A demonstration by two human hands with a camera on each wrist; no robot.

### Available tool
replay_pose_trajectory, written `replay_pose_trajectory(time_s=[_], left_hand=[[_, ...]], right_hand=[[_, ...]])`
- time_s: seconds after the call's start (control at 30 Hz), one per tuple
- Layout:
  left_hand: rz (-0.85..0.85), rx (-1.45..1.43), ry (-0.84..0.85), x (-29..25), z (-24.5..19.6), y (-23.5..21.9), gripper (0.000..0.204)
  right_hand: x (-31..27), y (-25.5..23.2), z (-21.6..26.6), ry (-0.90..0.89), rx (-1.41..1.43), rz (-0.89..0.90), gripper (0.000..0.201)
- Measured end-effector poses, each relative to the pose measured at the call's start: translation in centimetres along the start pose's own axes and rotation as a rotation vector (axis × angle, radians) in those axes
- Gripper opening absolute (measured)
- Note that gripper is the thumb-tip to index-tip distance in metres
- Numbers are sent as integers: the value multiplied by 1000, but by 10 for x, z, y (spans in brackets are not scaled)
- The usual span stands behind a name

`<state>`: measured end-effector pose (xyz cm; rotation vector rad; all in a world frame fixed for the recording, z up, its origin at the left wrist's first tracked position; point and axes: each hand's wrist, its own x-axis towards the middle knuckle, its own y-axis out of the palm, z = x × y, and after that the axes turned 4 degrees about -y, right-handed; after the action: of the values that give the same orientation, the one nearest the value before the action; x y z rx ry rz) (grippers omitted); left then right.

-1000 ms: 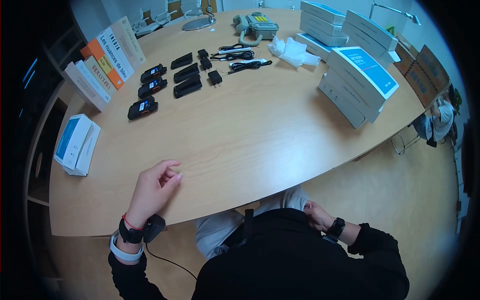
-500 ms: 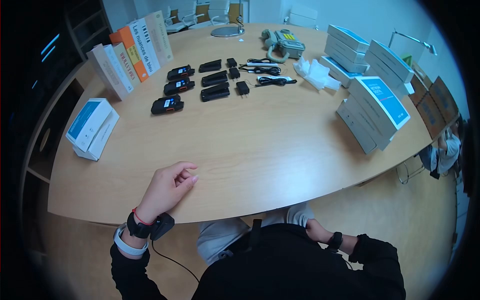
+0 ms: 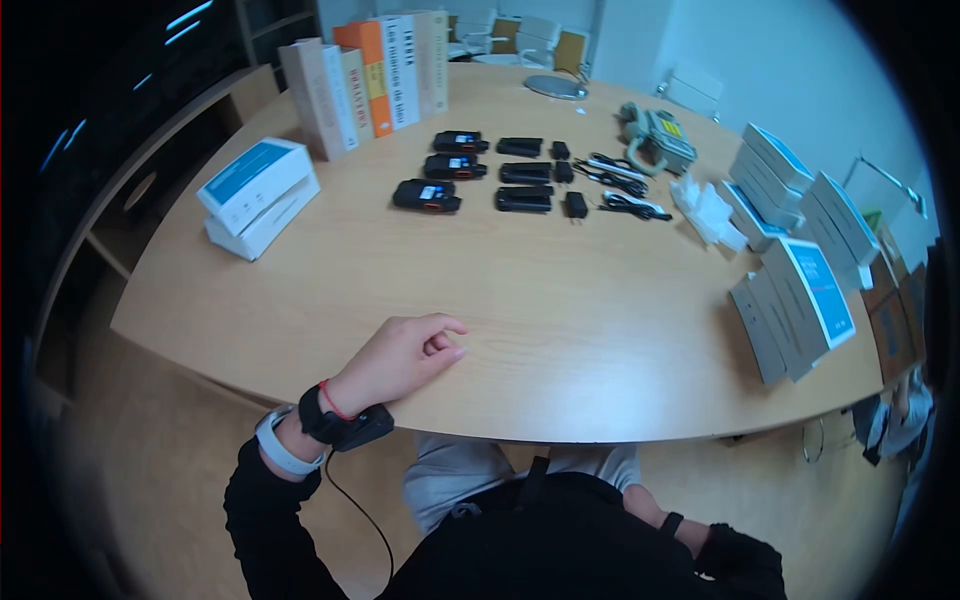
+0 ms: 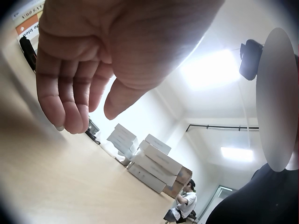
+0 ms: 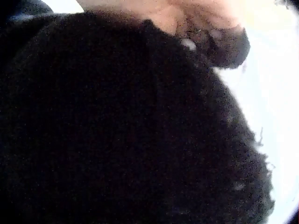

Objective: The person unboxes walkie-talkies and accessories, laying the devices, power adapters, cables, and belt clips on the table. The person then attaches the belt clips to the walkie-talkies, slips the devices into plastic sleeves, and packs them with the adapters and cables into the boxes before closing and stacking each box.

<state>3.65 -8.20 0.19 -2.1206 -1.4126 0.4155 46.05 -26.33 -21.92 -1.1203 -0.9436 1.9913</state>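
Observation:
In the head view my left hand (image 3: 405, 355) rests at the table's (image 3: 560, 300) front edge, fingers loosely bent, holding nothing. The left wrist view shows the same hand (image 4: 79, 60) palm side, its fingers hanging relaxed. My right hand (image 3: 643, 504) lies low at my lap beside the black top, its fingers hidden; only a blurred part of the hand (image 5: 201, 18) shows in the right wrist view. Beyond the left hand, black devices with small screens (image 3: 427, 195) lie in a column, next to black clip-like pieces (image 3: 524, 199), black adapters (image 3: 576, 205) and bundled cables (image 3: 635, 206).
White-and-blue boxes (image 3: 255, 200) stand at the left, with upright books (image 3: 375, 80) behind. At the right are stacked boxes (image 3: 800, 310), crumpled white plastic (image 3: 708, 212) and a corded telephone (image 3: 665, 140). A lamp base (image 3: 555, 87) stands at the back. A seated person (image 4: 188, 201) is beyond.
The head view has swung left, so the tabletop things appear farther right. My left hand keeps its loose bend at the table edge. Less of my right hand shows at my lap.

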Motion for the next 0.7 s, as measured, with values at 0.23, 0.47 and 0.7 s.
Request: replay_pose_trajectory(time_s=[0.23,0.47,0.7], left_hand=[[35,4,-3,0,2,-1,26],[42,7,38,-3,8,-2,26],[24,-1,34,-5,11,-3,27]], right_hand=[[10,16,-3,131,-71,-173,13],[36,10,-12,58,11,-220,12],[41,-12,-2,-29,115,-215,12]])
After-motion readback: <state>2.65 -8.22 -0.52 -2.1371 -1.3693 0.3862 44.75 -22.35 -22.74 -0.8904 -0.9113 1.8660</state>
